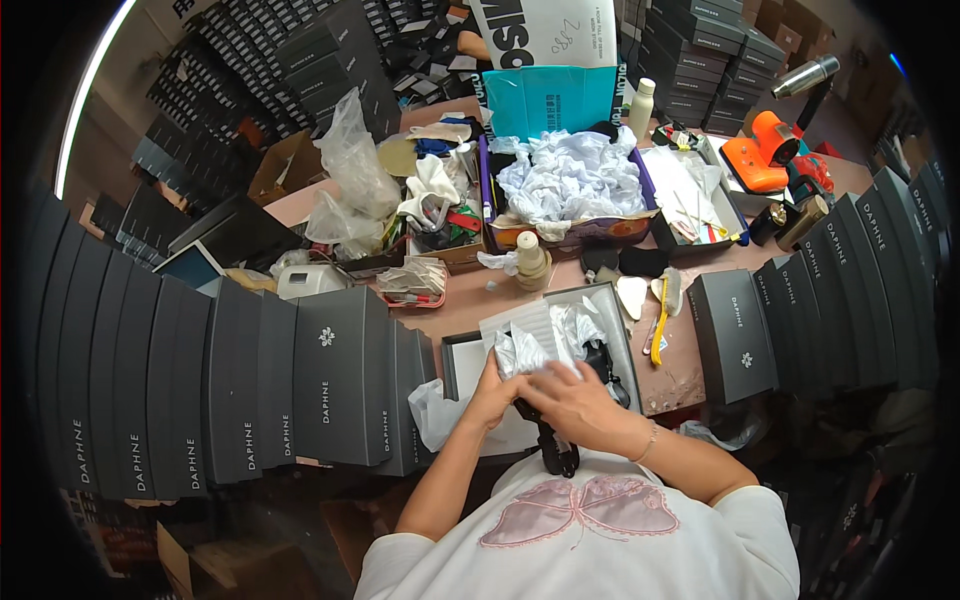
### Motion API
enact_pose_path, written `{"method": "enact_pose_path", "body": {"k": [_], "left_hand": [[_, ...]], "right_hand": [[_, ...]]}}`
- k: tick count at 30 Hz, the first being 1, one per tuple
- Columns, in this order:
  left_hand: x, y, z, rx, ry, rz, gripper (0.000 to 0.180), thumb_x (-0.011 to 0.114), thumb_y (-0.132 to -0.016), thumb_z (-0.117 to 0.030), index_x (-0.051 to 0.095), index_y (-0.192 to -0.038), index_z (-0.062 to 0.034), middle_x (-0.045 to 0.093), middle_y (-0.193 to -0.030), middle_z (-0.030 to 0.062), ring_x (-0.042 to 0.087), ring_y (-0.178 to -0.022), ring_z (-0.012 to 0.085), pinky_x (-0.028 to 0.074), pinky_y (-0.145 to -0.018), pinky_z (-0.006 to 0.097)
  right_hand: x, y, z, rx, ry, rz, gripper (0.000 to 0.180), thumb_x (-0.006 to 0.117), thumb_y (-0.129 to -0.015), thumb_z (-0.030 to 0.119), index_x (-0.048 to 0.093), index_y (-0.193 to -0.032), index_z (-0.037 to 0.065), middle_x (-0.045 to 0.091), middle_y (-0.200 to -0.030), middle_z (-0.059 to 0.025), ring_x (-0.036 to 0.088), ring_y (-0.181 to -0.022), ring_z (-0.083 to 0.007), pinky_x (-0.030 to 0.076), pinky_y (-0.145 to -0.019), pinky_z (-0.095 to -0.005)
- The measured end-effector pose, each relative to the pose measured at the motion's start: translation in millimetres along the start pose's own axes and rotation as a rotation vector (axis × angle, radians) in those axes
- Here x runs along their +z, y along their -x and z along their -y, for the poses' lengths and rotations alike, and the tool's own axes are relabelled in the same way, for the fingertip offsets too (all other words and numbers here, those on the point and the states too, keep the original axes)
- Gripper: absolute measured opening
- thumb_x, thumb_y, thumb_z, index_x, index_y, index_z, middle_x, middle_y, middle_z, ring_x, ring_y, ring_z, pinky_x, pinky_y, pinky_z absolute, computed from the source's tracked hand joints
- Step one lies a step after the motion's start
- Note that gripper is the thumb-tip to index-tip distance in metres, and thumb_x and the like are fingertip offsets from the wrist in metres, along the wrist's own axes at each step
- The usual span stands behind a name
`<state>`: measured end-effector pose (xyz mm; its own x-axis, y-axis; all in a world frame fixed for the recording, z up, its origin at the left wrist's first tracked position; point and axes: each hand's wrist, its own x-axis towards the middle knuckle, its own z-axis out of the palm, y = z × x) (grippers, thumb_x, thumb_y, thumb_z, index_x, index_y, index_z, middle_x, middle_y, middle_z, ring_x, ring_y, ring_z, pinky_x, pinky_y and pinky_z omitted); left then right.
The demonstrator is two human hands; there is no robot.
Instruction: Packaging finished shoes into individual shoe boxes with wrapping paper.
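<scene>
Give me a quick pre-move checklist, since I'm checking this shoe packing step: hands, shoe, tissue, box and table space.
1. Left hand on the tissue: ok, it presses the white paper at the box's near edge.
2. Right hand on the shoe: ok, it lies over the black shoe; how firmly it grips, cannot tell.
3. Shoe inside the box: not ok, one end hangs over the near edge toward the person.
4. Second shoe in the box: cannot tell, a dark shape shows beside the tissue.
5. Box open: ok, no lid on it.
6. Free table space around the box: not ok, stacked dark boxes crowd the left, tools lie to the right.
</scene>
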<state>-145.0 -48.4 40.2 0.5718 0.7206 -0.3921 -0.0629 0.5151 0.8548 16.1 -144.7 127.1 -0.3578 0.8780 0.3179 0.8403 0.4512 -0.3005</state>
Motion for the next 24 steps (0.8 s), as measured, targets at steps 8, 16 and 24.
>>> {"method": "enact_pose_path", "body": {"k": [8,16,24], "left_hand": [[14,-5,-4,0.103,-0.112,0.014,0.073,0.051,-0.073,0.006,0.023,-0.14,-0.0018,0.047,-0.125,0.0117,0.051,-0.114,0.0204,0.043,-0.095,0.03],[2,2,-5,0.173,-0.167,-0.002,0.074,0.048,-0.074,0.007,0.02,-0.141,-0.0025,0.046,-0.123,0.0118,0.05,-0.11,0.0184,0.045,-0.09,0.029],[-14,17,-8,0.08,-0.105,-0.036,0.068,0.052,-0.079,0.004,0.022,-0.14,-0.0055,0.048,-0.12,0.0078,0.051,-0.104,0.0155,0.046,-0.084,0.027]], "right_hand": [[-11,-14,1,0.338,-0.553,0.108,0.014,0.06,-0.085,0.016,0.068,-0.092,0.006,0.062,-0.078,-0.0127,0.061,-0.076,-0.0288,0.044,-0.069,-0.0393],[25,-8,0,0.283,-0.019,0.067,0.017,0.063,-0.076,0.016,0.06,-0.092,0.012,0.053,-0.096,-0.0072,0.051,-0.095,-0.0254,0.039,-0.076,-0.038],[47,-19,9,0.096,-0.053,0.065,0.013,0.061,-0.077,0.015,0.055,-0.086,0.007,0.053,-0.077,-0.0055,0.056,-0.084,-0.0241,0.046,-0.069,-0.036]]}}
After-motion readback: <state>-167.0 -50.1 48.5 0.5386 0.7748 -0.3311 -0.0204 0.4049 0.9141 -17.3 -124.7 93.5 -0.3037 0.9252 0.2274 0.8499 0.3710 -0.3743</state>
